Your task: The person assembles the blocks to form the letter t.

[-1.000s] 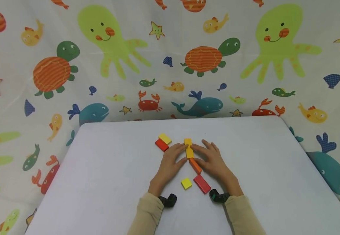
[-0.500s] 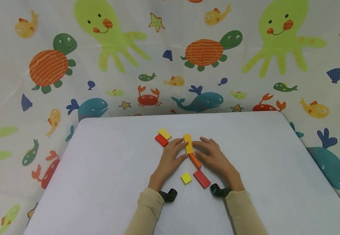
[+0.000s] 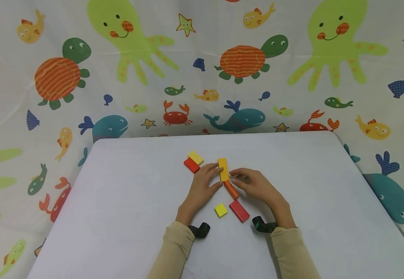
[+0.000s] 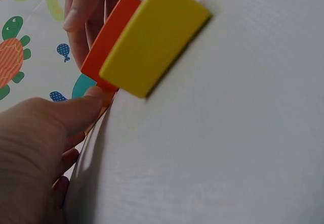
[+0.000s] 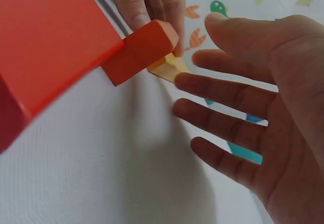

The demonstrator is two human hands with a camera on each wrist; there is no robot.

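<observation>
Left of a yellow-orange toy block (image 3: pixel 223 164), my left hand (image 3: pixel 202 186) rests with its fingertips along that block's side and the thumb by its near end. My right hand (image 3: pixel 259 186) is on the other side, its fingers (image 5: pixel 223 85) nearly straight and spread beside the block in the right wrist view. An orange block (image 3: pixel 231 190) runs on diagonally from the near end of the yellow-orange one. Beyond it, towards me, lies a larger red block (image 3: pixel 239 211), in the same slanting line. Both hands have a black camera strapped at the wrist.
A yellow square block (image 3: pixel 220 210) lies left of the larger red one. Past my left fingertips, a small red block (image 3: pixel 191 165) touches a pale yellow block (image 3: pixel 196 157). The white table (image 3: pixel 128 217) ends at a sea-animal curtain (image 3: pixel 153 104).
My right hand has drawn slightly away to the right from the yellow-orange block. My left hand stays beside it. The head view has tilted down slightly.
</observation>
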